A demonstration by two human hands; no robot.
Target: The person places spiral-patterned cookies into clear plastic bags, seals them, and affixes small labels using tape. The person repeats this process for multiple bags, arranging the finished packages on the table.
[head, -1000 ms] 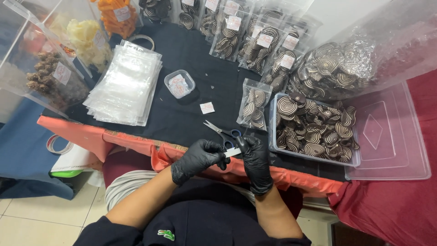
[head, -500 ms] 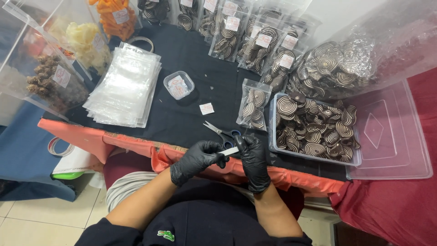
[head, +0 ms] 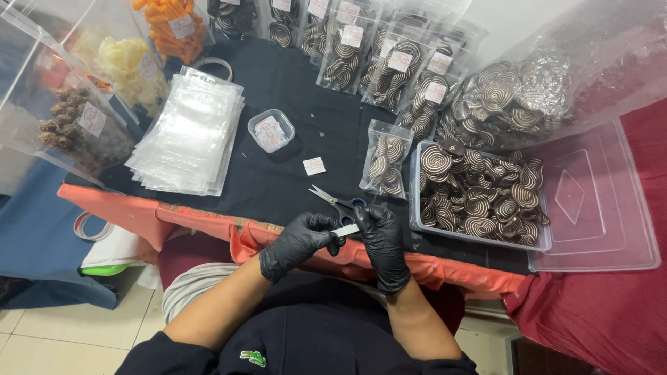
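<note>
While scissors (head: pixel 338 201) lie beside, gloved hands (head: pixel 340 239) pinch white strip (head: pixel 345 229).

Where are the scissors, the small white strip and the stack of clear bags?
scissors (head: pixel 338 201), head view, on the pivot.
small white strip (head: pixel 346 229), head view, on its middle.
stack of clear bags (head: pixel 187 135), head view, on the top bag.

Left hand (head: pixel 300 243): I see a black disposable glove, snug from my fingertips to the wrist.
Right hand (head: pixel 383 244): same black glove, cuff ending behind the fingers.
Forearms: bare.
Top: dark navy, small green chest emblem.
</note>
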